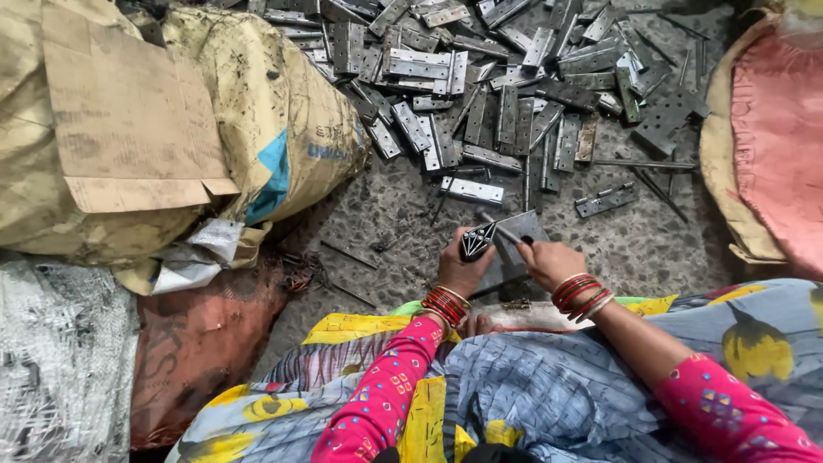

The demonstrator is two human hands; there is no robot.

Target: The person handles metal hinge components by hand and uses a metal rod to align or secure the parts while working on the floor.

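Observation:
My left hand (459,270) is closed around a small dark tool with pale lines on it (477,241), held just above a flat grey metal plate (525,227) on the floor. My right hand (549,261) rests on the plate's right side, its fingers pinching the end of a thin metal pin (500,229) that lies across the plate. Both wrists carry red bangles. A large heap of grey metal hinges (480,94) lies spread on the floor just beyond the plate.
A bulging yellow sack with cardboard on it (171,129) stands at the left, with a silver sack (60,360) and a rust-coloured sack (201,343) below it. A pink cushion (776,146) sits at the right. Loose pins and a single hinge (606,200) lie on the speckled floor.

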